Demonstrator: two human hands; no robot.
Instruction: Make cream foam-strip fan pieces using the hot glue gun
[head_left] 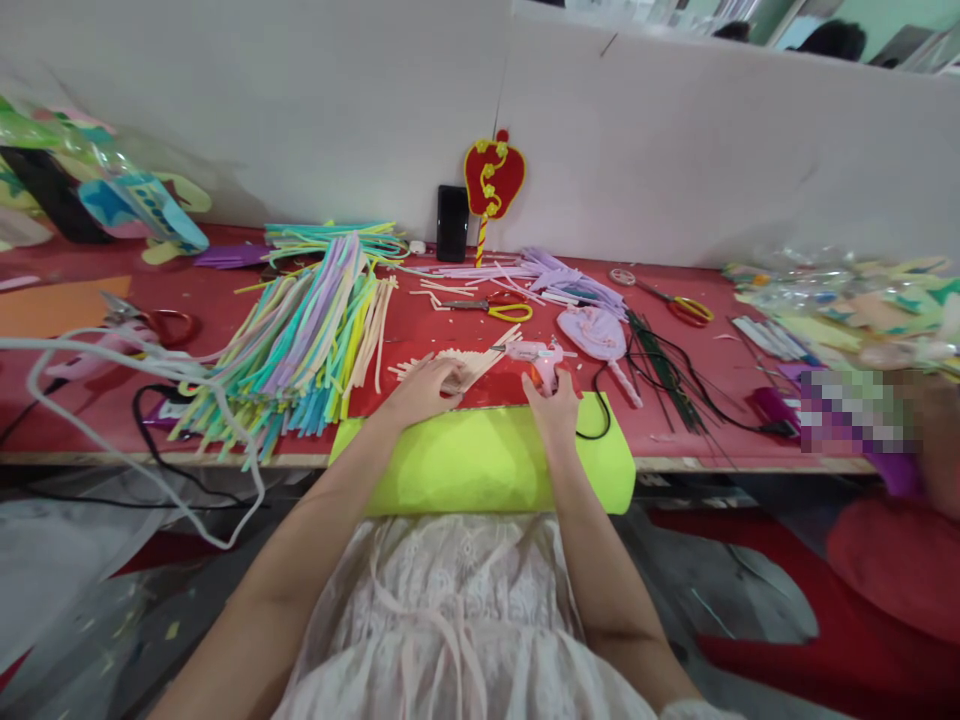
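My right hand (pixel 553 400) is wrapped round the handle of a pink hot glue gun (pixel 534 352), whose nozzle points left. My left hand (pixel 426 392) curves over a bunch of short cream pipe cleaners (pixel 480 366), fingers and thumb closed about them; its fingertips are partly hidden. Below both hands, a bright yellow-green sheet (pixel 465 460) covers the table's front edge and hangs over my lap. Scissors with red and yellow handles (pixel 510 306) lie just behind the cream pieces. A lilac fan-shaped piece with a wrapped handle (pixel 592 333) rests right of the glue gun.
A heap of coloured pipe cleaners (pixel 300 350) spreads to the left, with lilac ones (pixel 574 280) behind. A red fan-shaped piece (pixel 495 180) and a black phone (pixel 452 223) stand by the wall. Dark green stems (pixel 664 375) and cables lie rightward. A co-worker's arm shows at far right.
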